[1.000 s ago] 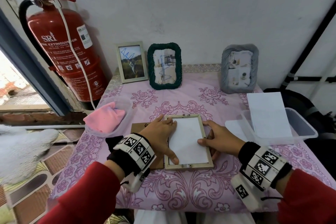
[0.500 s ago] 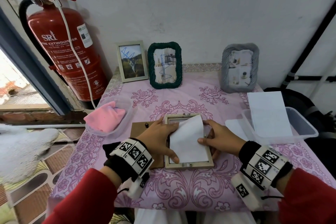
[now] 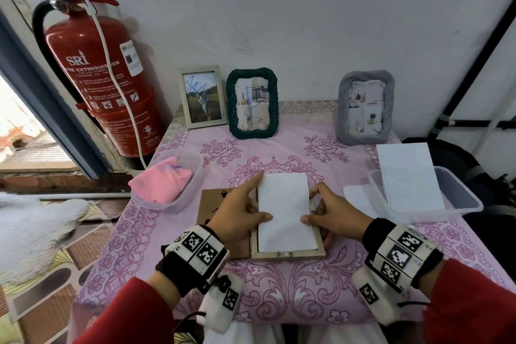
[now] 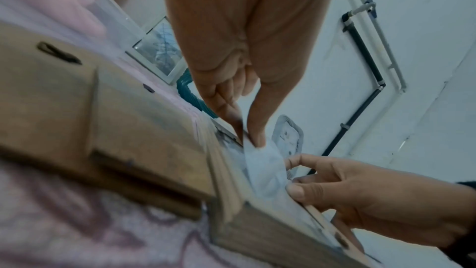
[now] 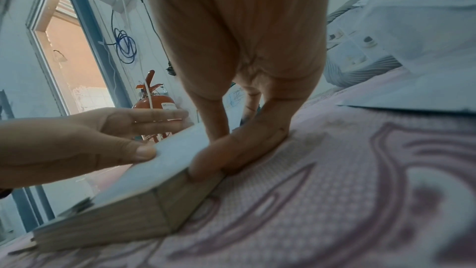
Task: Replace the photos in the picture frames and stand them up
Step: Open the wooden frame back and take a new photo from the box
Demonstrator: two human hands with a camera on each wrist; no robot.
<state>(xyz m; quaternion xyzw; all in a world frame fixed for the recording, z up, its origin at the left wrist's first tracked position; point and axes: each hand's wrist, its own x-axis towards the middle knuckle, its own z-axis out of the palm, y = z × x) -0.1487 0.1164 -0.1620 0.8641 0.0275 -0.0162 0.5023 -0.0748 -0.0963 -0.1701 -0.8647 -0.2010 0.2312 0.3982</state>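
A light wooden picture frame (image 3: pixel 289 254) (image 5: pixel 128 217) lies face down near the front of the pink-patterned table (image 3: pixel 279 301). A photo (image 3: pixel 284 212) (image 5: pixel 167 162) (image 4: pixel 265 170), white back up, tilts out of it with its far end raised. My left hand (image 3: pixel 243 212) (image 4: pixel 251 140) pinches the photo's left edge, thumb on top and index finger stretched forward. My right hand (image 3: pixel 329 215) (image 5: pixel 231 146) holds the right edge, thumb on the paper, fingers along the frame's side. The brown backing board (image 3: pixel 220 220) (image 4: pixel 103 109) lies flat to the left, partly under my left hand.
Three frames stand against the wall: a pale one (image 3: pixel 202 96), a dark green one (image 3: pixel 252 103), a grey one (image 3: pixel 364 107). A clear bowl with a pink cloth (image 3: pixel 162 183) sits left. A clear tub (image 3: pixel 446 198) under a white sheet (image 3: pixel 407 176) sits right. A red fire extinguisher (image 3: pixel 103 78) stands beside the table's left edge.
The photo lay flat inside the frame; its far end has come up and it now tilts out. My left hand shifted from pressing on it to pinching its left edge.
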